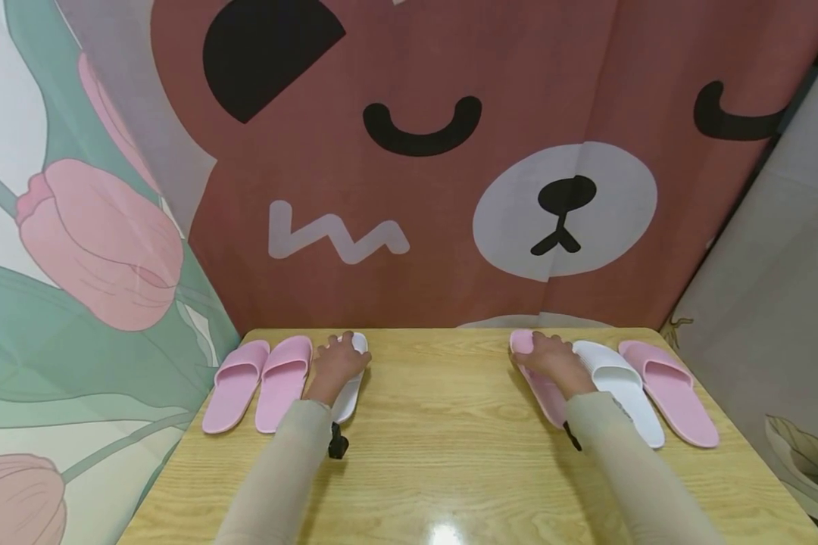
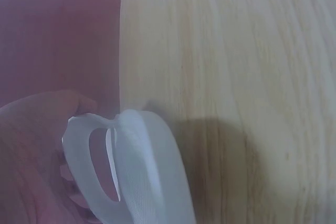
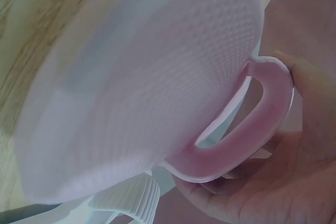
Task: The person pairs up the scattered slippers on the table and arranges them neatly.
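Note:
At the left of the table, my left hand grips a white slipper over its strap. In the left wrist view, the thumb meets one edge of the white strap, and other fingers show partly behind it. On the right side my right hand holds a pink slipper by its strap. Up close in the right wrist view, thumb and fingers wrap the pink strap, while the textured footbed stands tilted above the wood. Both hands cover much of the straps in the head view.
Two pink slippers, one outermost and one inner, lie left of my left hand. A white slipper and a pink slipper lie right of my right hand. A bear-print curtain hangs behind the wooden table.

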`<state>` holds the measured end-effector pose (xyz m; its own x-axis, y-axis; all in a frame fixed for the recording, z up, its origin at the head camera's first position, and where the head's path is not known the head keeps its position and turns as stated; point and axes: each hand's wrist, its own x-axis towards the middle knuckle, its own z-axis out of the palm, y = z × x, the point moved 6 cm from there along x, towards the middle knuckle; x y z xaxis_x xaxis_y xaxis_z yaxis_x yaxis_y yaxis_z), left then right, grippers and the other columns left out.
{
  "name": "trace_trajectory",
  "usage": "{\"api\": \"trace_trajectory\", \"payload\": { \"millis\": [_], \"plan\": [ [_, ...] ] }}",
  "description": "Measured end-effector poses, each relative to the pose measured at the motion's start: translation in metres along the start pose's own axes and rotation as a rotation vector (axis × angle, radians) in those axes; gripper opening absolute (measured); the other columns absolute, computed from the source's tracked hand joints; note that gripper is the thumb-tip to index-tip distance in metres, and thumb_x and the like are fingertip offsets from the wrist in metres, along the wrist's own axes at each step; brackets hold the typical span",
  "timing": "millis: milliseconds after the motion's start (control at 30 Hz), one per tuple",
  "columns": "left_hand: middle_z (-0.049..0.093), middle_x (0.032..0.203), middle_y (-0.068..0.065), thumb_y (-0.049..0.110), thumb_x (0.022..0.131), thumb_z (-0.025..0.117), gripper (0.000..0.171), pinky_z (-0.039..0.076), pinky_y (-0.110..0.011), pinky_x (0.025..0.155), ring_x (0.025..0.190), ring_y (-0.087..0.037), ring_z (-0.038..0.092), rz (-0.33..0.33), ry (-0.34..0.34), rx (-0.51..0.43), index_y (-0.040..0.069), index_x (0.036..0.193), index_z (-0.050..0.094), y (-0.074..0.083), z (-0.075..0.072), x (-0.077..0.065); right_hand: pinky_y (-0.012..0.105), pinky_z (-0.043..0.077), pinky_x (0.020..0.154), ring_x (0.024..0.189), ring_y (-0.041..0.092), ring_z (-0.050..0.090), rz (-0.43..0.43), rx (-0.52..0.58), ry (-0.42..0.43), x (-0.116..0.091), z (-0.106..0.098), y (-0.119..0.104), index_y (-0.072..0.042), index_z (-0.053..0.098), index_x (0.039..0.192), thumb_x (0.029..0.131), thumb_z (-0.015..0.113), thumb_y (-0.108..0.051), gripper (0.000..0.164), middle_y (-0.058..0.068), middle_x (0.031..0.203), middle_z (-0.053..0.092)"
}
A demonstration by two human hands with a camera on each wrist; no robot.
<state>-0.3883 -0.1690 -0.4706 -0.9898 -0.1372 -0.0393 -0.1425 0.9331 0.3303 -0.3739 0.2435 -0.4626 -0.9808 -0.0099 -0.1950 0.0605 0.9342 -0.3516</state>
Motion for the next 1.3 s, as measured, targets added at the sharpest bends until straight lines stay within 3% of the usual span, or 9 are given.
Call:
{"api": "trace_trajectory", "payload": {
  "millis": [167,367,567,1300],
  "plan": [
    [0.039,0.134,-0.023,0.049,0.083,0.055,0.071,0.038,-0.062,0.085,0.117,-0.050,0.038,0.001,0.009,-0.022,0.012,0.141,0.035,0.005,-0.003,-0.003,0.068,0.027,0.093,0.120,0.056,0.030,0.034,0.048,-0.018,-0.004,-0.001,-0.002,-0.006,0.033,0.142,0.079,0.050,-0.067,0.089,0.032,0.139,0.033],
    [0.040,0.133,-0.024,0.048,0.083,0.056,0.070,0.037,-0.062,0.088,0.118,-0.049,0.038,0.004,0.014,-0.045,0.012,0.140,0.036,0.007,0.000,-0.003,0.068,0.021,0.097,0.121,0.055,0.031,0.028,0.046,0.006,-0.005,0.000,-0.004,-0.009,0.033,0.143,0.081,0.050,-0.065,0.085,0.031,0.139,0.033],
    [0.038,0.135,-0.023,0.048,0.083,0.055,0.071,0.035,-0.063,0.089,0.119,-0.049,0.036,0.005,0.014,-0.056,0.012,0.141,0.034,0.012,0.003,-0.002,0.066,0.017,0.101,0.124,0.057,0.026,0.008,0.023,0.026,0.000,0.000,-0.011,0.002,0.027,0.143,0.081,0.050,-0.066,0.095,0.034,0.139,0.033],
    [0.034,0.139,-0.022,0.050,0.085,0.053,0.071,0.034,-0.064,0.088,0.120,-0.048,0.036,0.026,-0.012,-0.077,0.014,0.143,0.032,0.028,0.007,-0.006,0.067,0.030,0.092,0.122,0.056,0.029,0.095,0.039,0.008,0.008,0.007,-0.018,-0.002,0.025,0.145,0.078,0.051,-0.070,0.098,0.034,0.137,0.031]
  ]
}}
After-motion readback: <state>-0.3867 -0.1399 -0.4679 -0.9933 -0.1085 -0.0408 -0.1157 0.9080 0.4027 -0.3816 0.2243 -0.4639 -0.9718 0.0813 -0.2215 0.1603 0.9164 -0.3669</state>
